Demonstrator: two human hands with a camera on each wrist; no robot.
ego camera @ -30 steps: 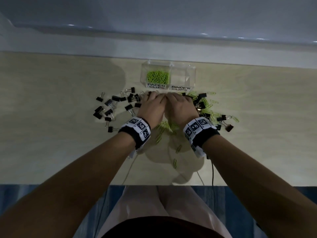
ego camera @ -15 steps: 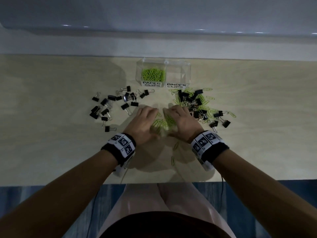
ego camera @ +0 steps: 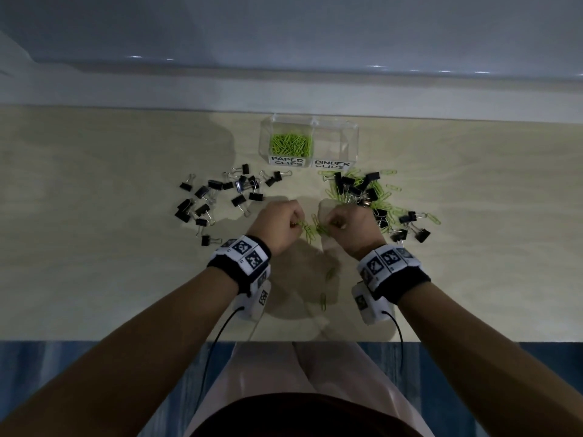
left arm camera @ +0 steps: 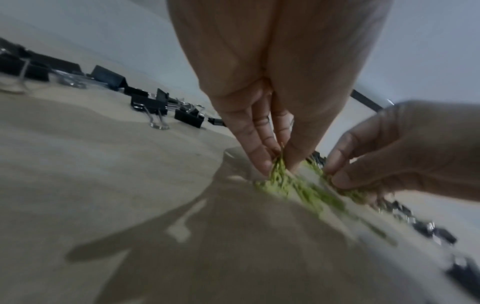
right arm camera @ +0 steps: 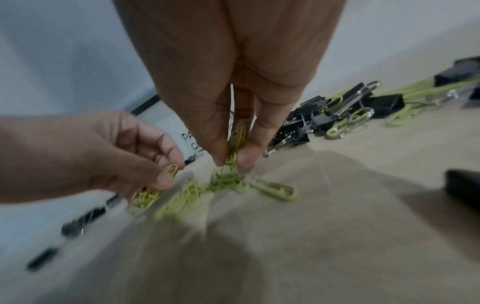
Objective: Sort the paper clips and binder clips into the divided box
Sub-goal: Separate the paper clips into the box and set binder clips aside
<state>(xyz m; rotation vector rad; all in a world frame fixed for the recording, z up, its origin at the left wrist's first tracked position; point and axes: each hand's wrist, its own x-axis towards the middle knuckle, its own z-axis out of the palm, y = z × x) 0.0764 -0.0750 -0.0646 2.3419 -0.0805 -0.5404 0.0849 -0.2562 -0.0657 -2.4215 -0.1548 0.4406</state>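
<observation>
Both hands [ego camera: 315, 223] pinch green paper clips [ego camera: 310, 230] mid-table.

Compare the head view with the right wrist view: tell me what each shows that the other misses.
Head only: the whole divided box, green paper clips in its PAPER CLIPS half, BINDER CLIPS half empty.
Right wrist only: the right hand's fingertips pinching green clips.
Both: left hand and right hand gathering clips, black binder clips on the table.
</observation>
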